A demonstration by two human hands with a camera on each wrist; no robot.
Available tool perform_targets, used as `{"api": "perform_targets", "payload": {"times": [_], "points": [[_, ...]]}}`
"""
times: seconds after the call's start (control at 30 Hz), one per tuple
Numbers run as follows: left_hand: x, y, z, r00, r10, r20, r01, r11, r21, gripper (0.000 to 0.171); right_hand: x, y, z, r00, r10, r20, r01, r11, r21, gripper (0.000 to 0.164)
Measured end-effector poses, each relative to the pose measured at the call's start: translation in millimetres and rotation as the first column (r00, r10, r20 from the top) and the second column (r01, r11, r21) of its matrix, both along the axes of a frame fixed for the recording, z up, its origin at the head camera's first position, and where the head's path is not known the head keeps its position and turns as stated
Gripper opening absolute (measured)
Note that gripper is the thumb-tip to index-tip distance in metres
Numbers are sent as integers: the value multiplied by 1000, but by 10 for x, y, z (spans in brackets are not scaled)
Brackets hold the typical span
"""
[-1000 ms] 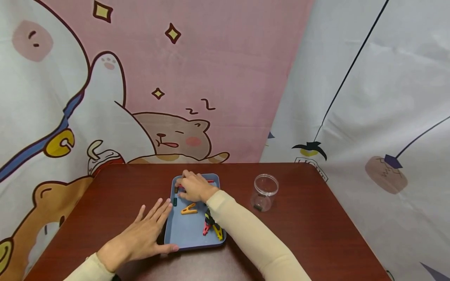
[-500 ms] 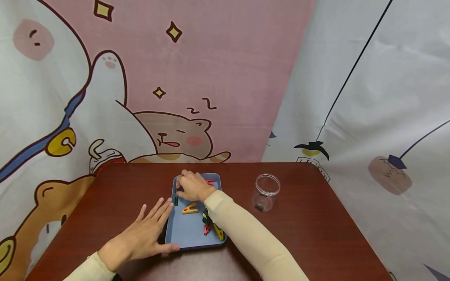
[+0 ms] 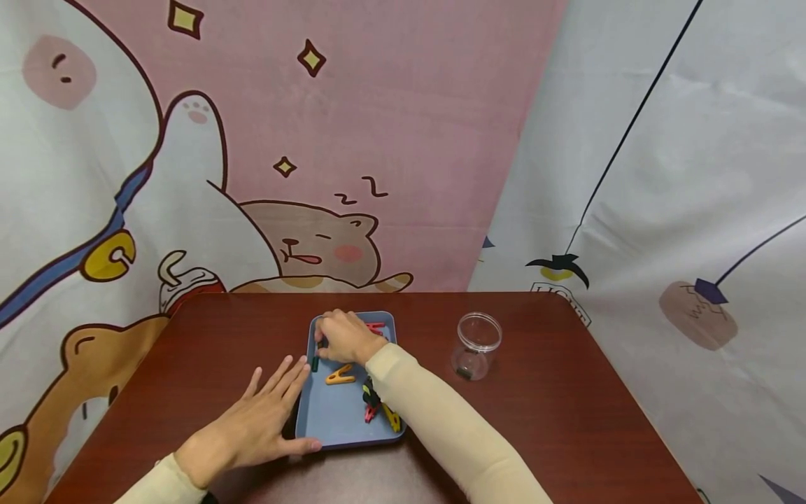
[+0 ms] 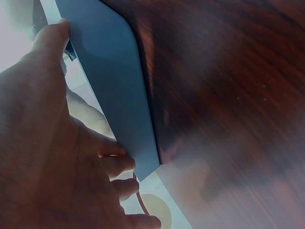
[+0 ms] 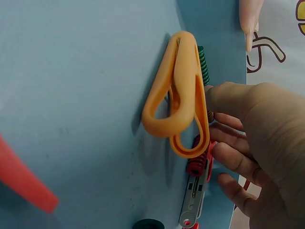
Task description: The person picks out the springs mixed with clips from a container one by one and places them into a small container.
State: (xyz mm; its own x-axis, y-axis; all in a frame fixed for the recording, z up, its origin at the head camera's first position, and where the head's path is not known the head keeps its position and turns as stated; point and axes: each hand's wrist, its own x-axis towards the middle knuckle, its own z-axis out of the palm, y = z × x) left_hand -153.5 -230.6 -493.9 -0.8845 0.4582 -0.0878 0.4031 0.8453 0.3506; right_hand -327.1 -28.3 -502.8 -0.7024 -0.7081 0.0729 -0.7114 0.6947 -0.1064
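Curled fingers on the right hand (image 3: pixel 345 337), palm down, thumb and forefinger in a narrow pinch around a brown spring (image 5: pixel 210 116), inside the left side of a tray (image 3: pixel 343 423), toward its far end; firmness of the hold hidden. Likely trouble from here: loss of the coil, with a roll or jump off the tips, from too shallow a pinch on so small a piece. Also possible: a knock to the neighbours, from fingers bunched so close to them. In looks, short and tightly wound, mostly covered by the thumb, with only a few coppery rings on show.

Just nearer than the hand, a dark green spring (image 5: pixel 203 65); just beside the other fingertips, a ribbed red spring (image 5: pixel 196 167). Nearer and slightly right, an orange clip (image 3: pixel 341 376); to the right, near the far rim, a red clip (image 3: pixel 375 325). Nearer again, a bunch of black, pink and yellow clips (image 3: pixel 391 418). To the left and nearer, the left hand (image 3: pixel 258 420), fingers straight and spread, against the rim. Well to the right, a clear jar (image 3: pixel 477 344), upright on the worktop (image 3: pixel 567 413).
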Motion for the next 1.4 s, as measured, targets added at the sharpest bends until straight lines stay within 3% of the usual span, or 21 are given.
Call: {"api": "perform_targets", "payload": {"times": [0.27, 1.03, 1.4], "points": [[7, 67, 135, 1000, 6, 0, -6, 994, -113, 138, -19, 13, 18, 1000, 15, 4, -15, 1000, -12, 25], [30, 65, 127, 1000, 3, -22, -6, 994, -105, 136, 92, 237, 221, 991, 73, -117, -76, 997, -26, 22], [35, 72, 134, 1000, 1, -25, -4, 995, -102, 136, 202, 403, 350, 990, 71, -121, -79, 995, -66, 22]]}}
